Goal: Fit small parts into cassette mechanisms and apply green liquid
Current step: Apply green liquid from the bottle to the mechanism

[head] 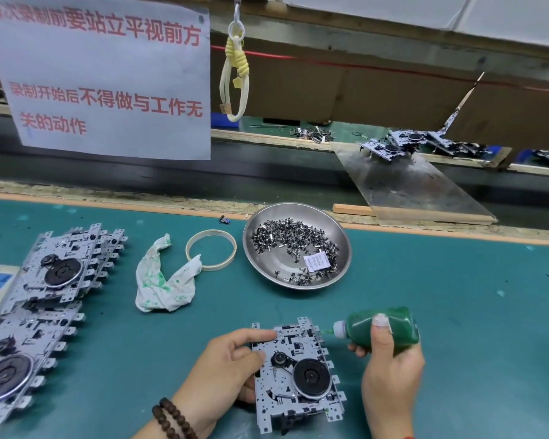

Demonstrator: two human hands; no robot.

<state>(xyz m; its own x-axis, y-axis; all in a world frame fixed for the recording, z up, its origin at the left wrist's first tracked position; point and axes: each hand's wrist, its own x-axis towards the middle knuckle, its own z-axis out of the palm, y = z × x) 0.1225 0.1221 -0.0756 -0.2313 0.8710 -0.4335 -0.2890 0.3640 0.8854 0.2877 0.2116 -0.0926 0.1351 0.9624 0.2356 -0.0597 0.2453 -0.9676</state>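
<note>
green bottle lies sideways, nozzle toward mechanism.

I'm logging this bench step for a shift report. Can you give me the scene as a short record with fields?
left hand: left hand grips the cassette mechanism by its left edge
right hand: right hand holds the green bottle, nozzle at the mechanism's top right corner
parts supply: metal bowl of small dark parts
waiting stock: stacked mechanisms at left
other: green-stained rag, tape ring

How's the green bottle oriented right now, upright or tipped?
Tipped. The green bottle lies roughly sideways in the right hand, its nozzle aimed left at the top edge of the cassette mechanism.
</note>
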